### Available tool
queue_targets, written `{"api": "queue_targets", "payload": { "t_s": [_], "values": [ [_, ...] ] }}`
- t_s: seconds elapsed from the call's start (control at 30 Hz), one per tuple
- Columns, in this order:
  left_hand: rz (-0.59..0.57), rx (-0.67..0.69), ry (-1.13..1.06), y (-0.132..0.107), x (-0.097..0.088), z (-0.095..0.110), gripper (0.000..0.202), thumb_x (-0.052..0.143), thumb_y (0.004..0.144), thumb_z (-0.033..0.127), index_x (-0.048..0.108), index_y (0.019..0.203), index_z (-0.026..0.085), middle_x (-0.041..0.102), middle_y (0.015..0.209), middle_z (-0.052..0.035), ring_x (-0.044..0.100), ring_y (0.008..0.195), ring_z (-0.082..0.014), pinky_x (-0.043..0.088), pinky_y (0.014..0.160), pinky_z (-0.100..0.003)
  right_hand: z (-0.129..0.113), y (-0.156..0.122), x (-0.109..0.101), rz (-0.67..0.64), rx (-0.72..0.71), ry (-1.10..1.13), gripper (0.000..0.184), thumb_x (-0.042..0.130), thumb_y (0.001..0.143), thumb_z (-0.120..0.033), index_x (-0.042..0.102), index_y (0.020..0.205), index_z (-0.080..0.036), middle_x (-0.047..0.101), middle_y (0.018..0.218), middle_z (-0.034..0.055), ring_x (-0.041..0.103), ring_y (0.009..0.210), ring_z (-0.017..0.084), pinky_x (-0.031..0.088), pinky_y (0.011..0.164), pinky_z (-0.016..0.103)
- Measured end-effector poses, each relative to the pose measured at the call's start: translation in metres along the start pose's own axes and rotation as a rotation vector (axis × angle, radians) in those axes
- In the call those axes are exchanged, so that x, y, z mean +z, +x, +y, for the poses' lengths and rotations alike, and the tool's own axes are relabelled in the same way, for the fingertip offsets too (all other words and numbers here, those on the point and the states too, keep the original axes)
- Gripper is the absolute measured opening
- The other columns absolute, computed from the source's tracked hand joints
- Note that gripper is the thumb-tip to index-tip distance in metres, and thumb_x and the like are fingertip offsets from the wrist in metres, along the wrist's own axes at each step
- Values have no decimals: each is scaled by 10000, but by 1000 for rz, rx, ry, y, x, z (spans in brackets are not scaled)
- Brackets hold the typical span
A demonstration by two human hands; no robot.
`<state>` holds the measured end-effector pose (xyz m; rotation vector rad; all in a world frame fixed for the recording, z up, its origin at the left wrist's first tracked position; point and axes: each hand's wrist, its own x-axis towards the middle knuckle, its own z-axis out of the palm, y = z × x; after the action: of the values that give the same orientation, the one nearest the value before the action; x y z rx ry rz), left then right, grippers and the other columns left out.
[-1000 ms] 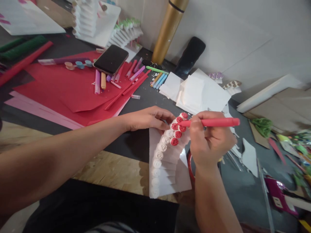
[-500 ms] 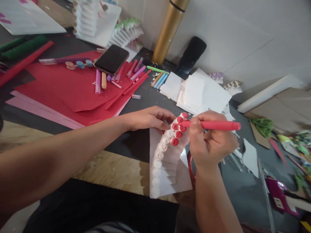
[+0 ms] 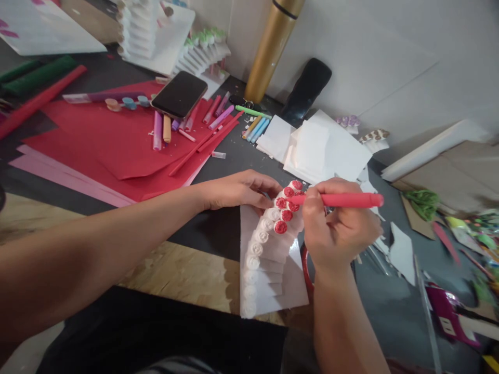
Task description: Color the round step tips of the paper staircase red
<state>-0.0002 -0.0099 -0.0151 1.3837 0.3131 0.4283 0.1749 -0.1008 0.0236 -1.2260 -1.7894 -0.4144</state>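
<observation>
A white paper model of stepped stairs (image 3: pixel 268 270) lies on the table in front of me, edged with small rolled paper rosettes. The upper rosettes (image 3: pixel 286 205) are coloured red, the lower ones white. My right hand (image 3: pixel 337 226) grips a red marker (image 3: pixel 343 200), its tip resting on the red rosettes. My left hand (image 3: pixel 239 189) lies curled on the top left corner of the model, fingers pressed down on it.
Red and pink paper sheets (image 3: pixel 101 145) cover the left of the table, with several markers (image 3: pixel 187 122) and a black phone (image 3: pixel 179 93). A gold flask (image 3: pixel 273 47) stands at the wall. White paper squares (image 3: pixel 319 148) lie behind the model. Coloured scraps litter the right side.
The marker's back end has wobbled slightly up and down while its tip stays on the red rosettes. My left hand has not moved.
</observation>
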Motion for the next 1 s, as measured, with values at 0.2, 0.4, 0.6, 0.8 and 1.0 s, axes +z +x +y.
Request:
{"api": "queue_targets", "payload": {
  "t_s": [0.2,0.4,0.6,0.8,1.0],
  "values": [
    [-1,-8,0,0,0,1,306,661,783,176,693,1086,143,721,1007,-62,670,863,-156,528,798,-268,0,-1,0,20,-1,3,62,624,825,-167,602,835,-224,670,759,-19,618,675,133,451,591,290],
    [10,-17,7,-1,1,2,305,669,772,182,697,1072,140,718,981,-54,659,831,-147,518,774,-256,-2,1,1,31,14,69,64,613,837,-153,610,844,-216,675,764,-28,623,695,118,456,603,275],
    [8,-6,17,-1,0,1,291,662,783,185,699,1069,143,703,1009,-55,640,869,-152,520,805,-269,-3,-1,2,-17,48,55,38,614,852,-181,610,856,-219,673,779,-28,607,685,111,455,600,271],
    [4,-8,20,-1,0,1,287,651,797,182,693,1077,142,696,1017,-54,636,863,-145,516,801,-259,-2,-2,2,-35,46,29,23,621,851,-189,623,851,-212,672,771,-28,547,594,84,418,555,255],
    [5,-12,19,-1,1,2,293,651,796,185,691,1082,135,706,1006,-57,648,855,-150,523,799,-268,-2,-1,2,-24,50,9,22,611,867,-212,619,847,-208,660,764,-30,523,587,79,387,541,252]
  ]
}}
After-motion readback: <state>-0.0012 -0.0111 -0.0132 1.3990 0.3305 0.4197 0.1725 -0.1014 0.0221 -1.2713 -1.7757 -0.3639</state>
